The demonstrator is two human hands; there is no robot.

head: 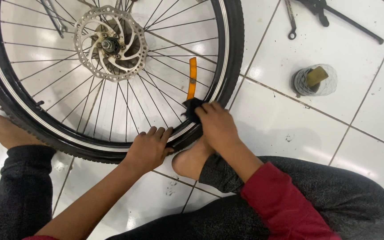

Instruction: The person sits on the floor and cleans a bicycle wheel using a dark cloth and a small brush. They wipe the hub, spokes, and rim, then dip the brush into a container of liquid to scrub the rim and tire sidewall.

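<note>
Head view: white tiled floor (pixel 290 129) under bicycle wheel (pixel 112 75), both hands on tyre.

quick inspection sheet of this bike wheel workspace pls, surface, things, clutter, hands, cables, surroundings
surface: white tiled floor with dark grout lines and a few smudges
job's things: bicycle wheel lying flat, black tyre on the rim, disc rotor at the hub, orange reflector on the spokes
clutter: roll wrapped in mesh; dark tools at the top edge
grippers: left hand grips the tyre; right hand holds a small black tool at the rim
cables: nothing seen
surroundings: person's bare feet and dark trousers beside the wheel
</note>
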